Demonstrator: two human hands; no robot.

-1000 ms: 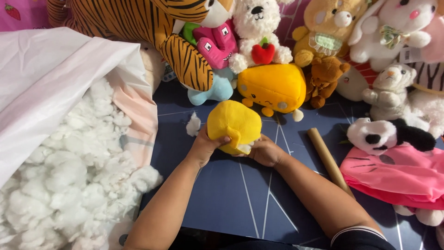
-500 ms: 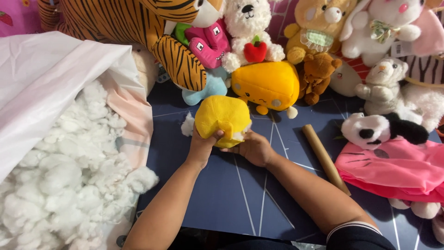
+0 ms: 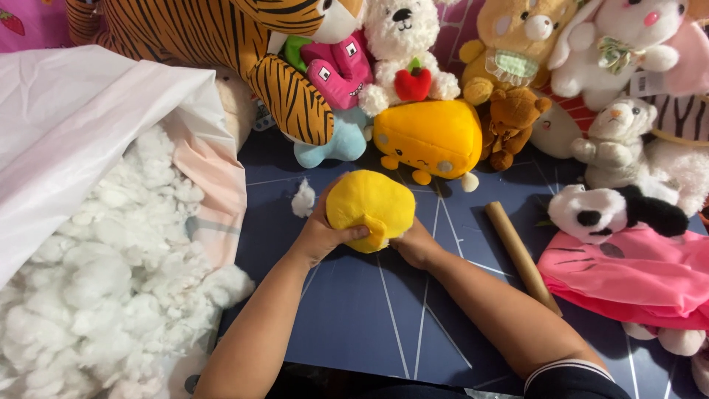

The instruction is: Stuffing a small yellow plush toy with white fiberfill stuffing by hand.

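A round yellow plush shell [image 3: 369, 207], partly stuffed, rests on the dark blue mat [image 3: 354, 318] in the middle. My left hand [image 3: 321, 235] grips its left underside, thumb across the bottom. My right hand [image 3: 416, 244] presses against its lower right edge, fingers tucked under the fabric where white stuffing shows. A small tuft of white stuffing [image 3: 302, 199] lies on the mat just left of the plush.
A large white plastic bag [image 3: 88, 133] full of white fibre filling [image 3: 96, 281] fills the left. Finished plush toys line the back: tiger [image 3: 221, 44], yellow cheese wedge [image 3: 432, 137], bears. A wooden stick [image 3: 521, 255] lies right, beside pink fabric [image 3: 635, 277] and a black-and-white plush [image 3: 609, 210].
The view has shifted slightly; the yellow plush and both hands stay together, the plush turned a little so its rounded top faces up more.
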